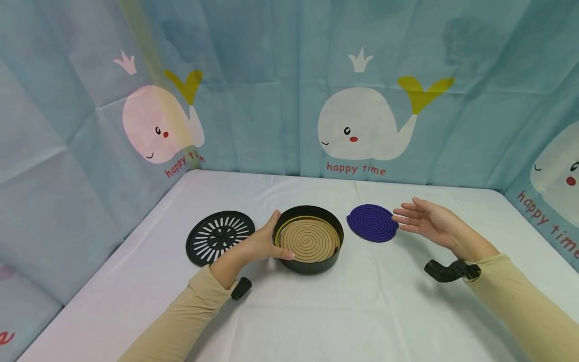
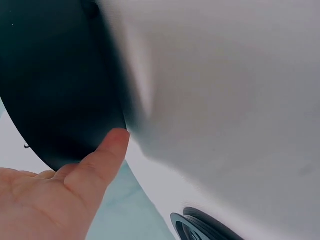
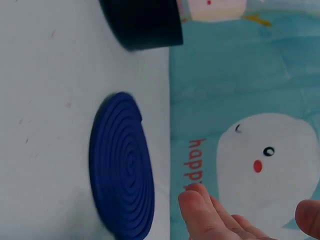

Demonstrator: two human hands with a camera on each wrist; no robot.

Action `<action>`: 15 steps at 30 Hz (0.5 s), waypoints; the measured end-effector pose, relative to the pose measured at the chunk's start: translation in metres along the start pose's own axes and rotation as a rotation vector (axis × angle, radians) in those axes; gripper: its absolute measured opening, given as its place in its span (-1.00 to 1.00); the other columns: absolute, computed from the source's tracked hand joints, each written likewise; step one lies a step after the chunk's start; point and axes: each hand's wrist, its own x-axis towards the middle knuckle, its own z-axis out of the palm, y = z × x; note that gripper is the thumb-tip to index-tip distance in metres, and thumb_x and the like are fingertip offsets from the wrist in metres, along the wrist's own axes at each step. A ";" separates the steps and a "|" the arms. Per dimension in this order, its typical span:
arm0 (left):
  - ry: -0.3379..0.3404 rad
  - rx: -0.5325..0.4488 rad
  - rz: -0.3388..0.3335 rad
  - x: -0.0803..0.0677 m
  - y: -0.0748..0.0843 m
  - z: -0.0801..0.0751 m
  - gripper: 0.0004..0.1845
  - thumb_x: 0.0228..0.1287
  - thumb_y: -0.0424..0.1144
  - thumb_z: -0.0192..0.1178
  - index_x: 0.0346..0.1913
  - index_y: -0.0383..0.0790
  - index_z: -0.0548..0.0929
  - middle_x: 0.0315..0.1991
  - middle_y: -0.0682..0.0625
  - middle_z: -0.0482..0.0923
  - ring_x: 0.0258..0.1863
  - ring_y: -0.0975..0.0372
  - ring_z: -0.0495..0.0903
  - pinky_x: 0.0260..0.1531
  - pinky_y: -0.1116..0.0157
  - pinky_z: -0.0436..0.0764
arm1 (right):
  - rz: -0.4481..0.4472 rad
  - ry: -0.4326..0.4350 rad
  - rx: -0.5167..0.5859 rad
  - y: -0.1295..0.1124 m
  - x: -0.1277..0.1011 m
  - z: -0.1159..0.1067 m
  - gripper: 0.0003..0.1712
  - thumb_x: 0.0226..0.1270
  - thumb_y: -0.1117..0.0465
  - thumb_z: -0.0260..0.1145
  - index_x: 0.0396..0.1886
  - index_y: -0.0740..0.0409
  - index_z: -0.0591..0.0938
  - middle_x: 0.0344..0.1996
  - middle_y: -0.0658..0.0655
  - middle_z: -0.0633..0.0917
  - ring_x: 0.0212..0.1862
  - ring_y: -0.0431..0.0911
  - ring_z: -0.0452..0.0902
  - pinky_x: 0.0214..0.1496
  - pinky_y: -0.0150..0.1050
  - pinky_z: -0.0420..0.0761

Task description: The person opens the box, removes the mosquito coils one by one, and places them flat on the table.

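Left hand steadies the black tin; right hand hovers open by the purple coil.

The left hand [image 1: 260, 245] curls round the near-left wall of the round black tin [image 1: 312, 265], thumb at the rim and fingers against the side, with a tan spiral coil [image 1: 309, 241] lying flat inside it at the table's middle. The right hand [image 1: 427, 221] floats palm-up with its fingers straight and spread, holding nothing, its fingertips just beside the purple coil [image 1: 372, 222], which lies flat on the white table [image 1: 316, 317] to the right of the tin. That coil looks light, stiff and brittle, likely to snap if bent, so it is best lifted by its outer edge from two sides and kept level. A slotted black lid [image 1: 220, 237] lies left of the tin.
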 end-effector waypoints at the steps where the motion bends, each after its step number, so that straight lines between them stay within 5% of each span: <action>1: -0.002 0.002 0.004 0.000 0.000 0.000 0.30 0.04 -0.16 0.50 0.55 -0.22 -0.35 0.56 -0.13 -0.27 0.50 -0.07 -0.16 0.41 -0.06 -0.03 | -0.007 -0.017 0.005 -0.001 0.000 0.002 -0.15 0.63 0.01 -0.22 0.45 0.47 -0.41 -0.11 -0.04 0.65 0.00 -0.16 0.62 0.06 -0.28 0.57; 15: -0.004 0.004 0.006 0.001 -0.001 0.000 0.30 0.05 -0.16 0.50 0.54 -0.25 -0.35 0.56 -0.14 -0.27 0.50 -0.06 -0.16 0.41 -0.05 -0.04 | -0.023 -0.138 -0.014 -0.009 0.006 0.044 -0.17 0.63 -0.01 -0.22 0.47 0.50 -0.32 0.01 0.03 0.61 0.09 -0.13 0.58 0.14 -0.28 0.52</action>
